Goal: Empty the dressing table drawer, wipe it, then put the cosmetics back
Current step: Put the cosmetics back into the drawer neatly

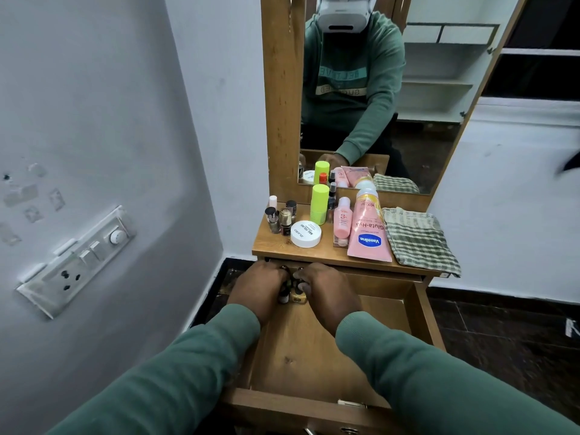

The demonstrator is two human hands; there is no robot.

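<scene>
Left hand [260, 288] and right hand [328, 291] both curled round small bottles [297, 296] at back of open drawer [314, 356]. Likely glass: light, slick, breakable. Grip bodies, not caps. Other cosmetics [370, 233] and cloth [417, 238] on top.

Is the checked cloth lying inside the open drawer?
No, the checked cloth lies on the tabletop beside the pink tube, outside the drawer.

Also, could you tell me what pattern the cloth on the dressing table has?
The cloth is checked, green on off-white, clearest in the head view.
</scene>
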